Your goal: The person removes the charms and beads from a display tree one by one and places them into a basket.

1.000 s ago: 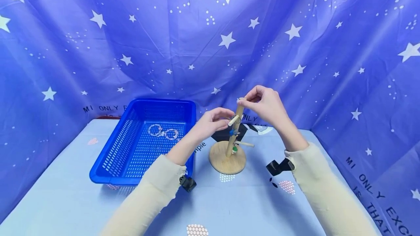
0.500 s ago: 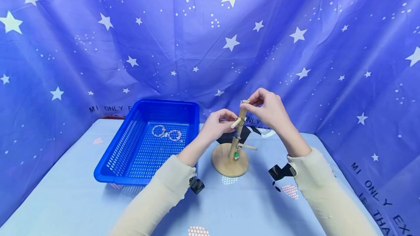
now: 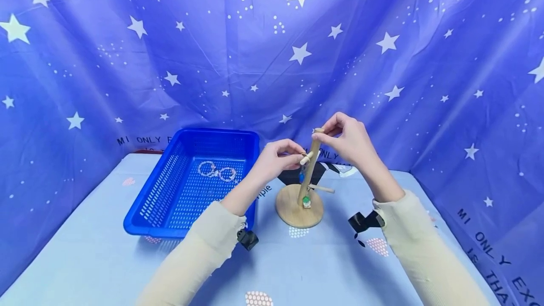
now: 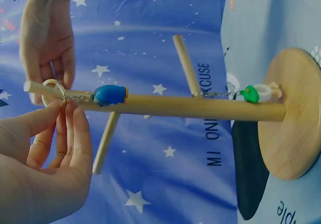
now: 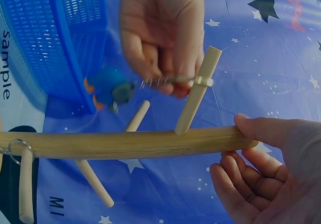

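Note:
My left hand point(image 3: 280, 158) pinches the metal ring point(image 5: 203, 81) of a keychain with a blue figure point(image 4: 109, 95). This ring encircles an upper peg of the wooden peg stand point(image 3: 293, 209), near the peg's free end. Below the ring, the blue figure dangles on a short chain. At the top of the post, my right hand point(image 3: 346, 137) grips the wood between thumb and fingers. Another keychain, with a green-topped figure point(image 4: 249, 94), hangs from a lower peg close over the round base.
Left of the stand is a blue plastic basket point(image 3: 135, 228) holding two joined beaded rings point(image 3: 216, 173). Bare pegs, such as one wooden peg point(image 5: 95, 183), stick out from the post. A starry blue curtain point(image 3: 238, 60) rises behind the table.
The keychain's ring has slid outward along the upper peg, away from the post, with my left hand pulling slightly left. My right hand stays at the post's top. The head view has shifted slightly.

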Available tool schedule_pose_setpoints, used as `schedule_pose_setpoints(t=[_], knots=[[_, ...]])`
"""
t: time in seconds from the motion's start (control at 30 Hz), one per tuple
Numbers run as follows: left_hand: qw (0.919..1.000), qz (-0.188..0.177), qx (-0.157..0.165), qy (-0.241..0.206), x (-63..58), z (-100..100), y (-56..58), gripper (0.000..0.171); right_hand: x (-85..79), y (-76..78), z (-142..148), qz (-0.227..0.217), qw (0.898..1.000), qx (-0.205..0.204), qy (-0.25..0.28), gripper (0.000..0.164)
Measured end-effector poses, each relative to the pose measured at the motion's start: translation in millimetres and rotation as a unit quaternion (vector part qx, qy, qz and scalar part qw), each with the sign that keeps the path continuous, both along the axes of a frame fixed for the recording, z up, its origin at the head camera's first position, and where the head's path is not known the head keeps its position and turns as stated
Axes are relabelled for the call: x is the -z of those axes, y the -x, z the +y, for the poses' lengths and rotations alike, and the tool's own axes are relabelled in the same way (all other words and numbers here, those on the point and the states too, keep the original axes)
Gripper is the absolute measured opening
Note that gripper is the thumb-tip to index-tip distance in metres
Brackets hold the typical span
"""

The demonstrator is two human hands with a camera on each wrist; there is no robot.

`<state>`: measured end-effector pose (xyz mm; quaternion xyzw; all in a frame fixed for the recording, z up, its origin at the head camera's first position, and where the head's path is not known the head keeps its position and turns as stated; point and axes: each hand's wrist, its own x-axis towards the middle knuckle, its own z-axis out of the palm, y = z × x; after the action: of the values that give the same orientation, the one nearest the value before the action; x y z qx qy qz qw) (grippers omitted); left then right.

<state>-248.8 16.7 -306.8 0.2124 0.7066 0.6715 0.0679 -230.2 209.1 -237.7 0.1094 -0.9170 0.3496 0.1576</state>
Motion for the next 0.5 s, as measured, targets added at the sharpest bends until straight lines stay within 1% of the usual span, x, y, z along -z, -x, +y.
schedule_pose_setpoints(t=[0.1, 0.2, 0.3, 0.5], knots=[[0.9999, 0.005, 0.012, 0.001, -5.1, -6.6, -2.9, 0.016, -2.8, -1.9, -1.0, 0.003, 1.000, 0.003, -0.007, 0.030], [0.9996, 0.014, 0.024, 0.006, -9.6, -11.2, -3.0, 0.016, -5.8, -2.4, 0.1, 0.006, 1.000, 0.008, -0.014, 0.031], [0.9994, 0.021, 0.023, 0.015, -11.8, -16.1, -4.5, 0.016, -6.4, -2.5, 0.4, 0.005, 1.000, 0.008, -0.018, 0.032], [0.9992, 0.023, 0.022, 0.025, -12.1, -27.0, -8.7, 0.016, -2.9, -1.3, -2.9, 0.001, 1.000, 0.003, -0.021, 0.032]])
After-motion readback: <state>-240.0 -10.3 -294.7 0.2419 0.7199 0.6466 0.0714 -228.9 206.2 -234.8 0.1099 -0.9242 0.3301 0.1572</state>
